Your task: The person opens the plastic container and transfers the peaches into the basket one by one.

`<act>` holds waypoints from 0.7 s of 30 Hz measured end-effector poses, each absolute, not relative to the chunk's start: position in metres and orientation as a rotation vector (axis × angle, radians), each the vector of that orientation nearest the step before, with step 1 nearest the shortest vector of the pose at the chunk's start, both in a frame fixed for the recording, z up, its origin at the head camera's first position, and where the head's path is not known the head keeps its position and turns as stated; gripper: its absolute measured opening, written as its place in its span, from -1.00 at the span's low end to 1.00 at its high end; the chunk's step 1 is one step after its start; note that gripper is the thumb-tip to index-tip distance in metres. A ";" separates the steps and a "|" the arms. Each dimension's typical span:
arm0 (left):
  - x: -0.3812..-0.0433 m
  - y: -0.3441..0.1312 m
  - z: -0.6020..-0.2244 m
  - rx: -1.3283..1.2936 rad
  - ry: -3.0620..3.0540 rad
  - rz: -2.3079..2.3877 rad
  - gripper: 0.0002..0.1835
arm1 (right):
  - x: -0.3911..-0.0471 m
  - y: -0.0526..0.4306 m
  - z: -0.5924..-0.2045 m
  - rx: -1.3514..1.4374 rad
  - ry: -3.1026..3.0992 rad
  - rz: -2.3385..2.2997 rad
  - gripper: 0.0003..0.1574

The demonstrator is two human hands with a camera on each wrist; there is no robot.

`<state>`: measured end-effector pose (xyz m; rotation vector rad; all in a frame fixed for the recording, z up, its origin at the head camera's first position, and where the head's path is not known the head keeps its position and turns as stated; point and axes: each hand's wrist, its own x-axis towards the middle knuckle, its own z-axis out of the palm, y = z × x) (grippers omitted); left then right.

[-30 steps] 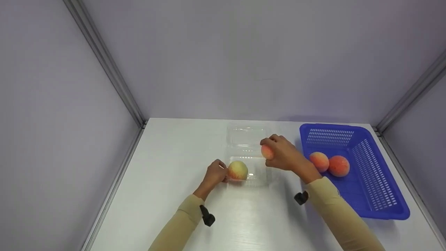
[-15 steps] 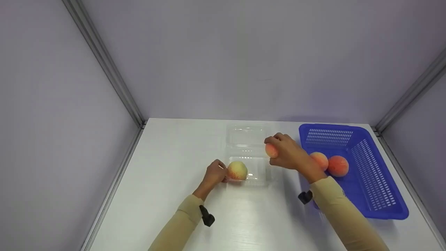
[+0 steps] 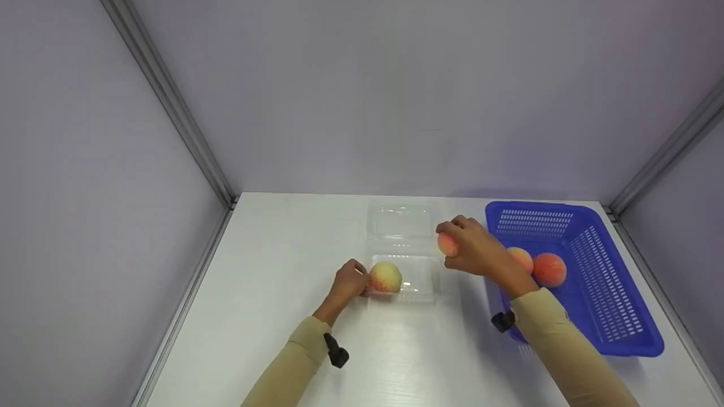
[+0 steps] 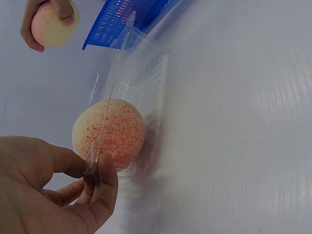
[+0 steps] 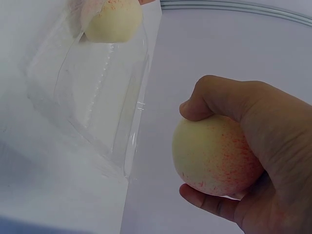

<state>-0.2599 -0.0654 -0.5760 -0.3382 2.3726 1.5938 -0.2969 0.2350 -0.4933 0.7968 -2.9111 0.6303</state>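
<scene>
A clear plastic clamshell box [image 3: 417, 276] lies unfolded on the white table, its lid [image 3: 403, 220] laid back toward the wall. One yellow and red peach [image 3: 386, 277] sits in the left part of its base. At the box's left corner my left hand [image 3: 349, 281] pinches the thin rim between thumb and fingers, as the left wrist view shows up close. My right hand [image 3: 475, 249] grips a second peach [image 5: 214, 156], thumb on one side and fingers on the other. It holds this peach in the air, between the box and the blue basket.
A blue plastic basket [image 3: 625, 271] with slotted sides stands on the right of the table [image 3: 271, 254]. Inside it lie two more peaches, one orange-red [image 3: 549, 269] and one paler [image 3: 520, 259], partly behind my right wrist. Grey walls enclose the table at the back and sides.
My right hand has shifted a little to the right with its peach, away from the box toward the basket. The left hand, the box and the peach in it stay put.
</scene>
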 end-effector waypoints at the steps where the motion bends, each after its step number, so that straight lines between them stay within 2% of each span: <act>1: -0.260 -0.065 -0.576 -0.336 2.374 1.593 -0.91 | -0.297 0.236 -0.493 0.799 -2.907 0.627 -0.24; 21: -0.259 -0.069 -0.578 -0.278 2.371 1.641 -0.91 | -0.293 0.253 -0.489 0.793 -2.869 0.626 -0.26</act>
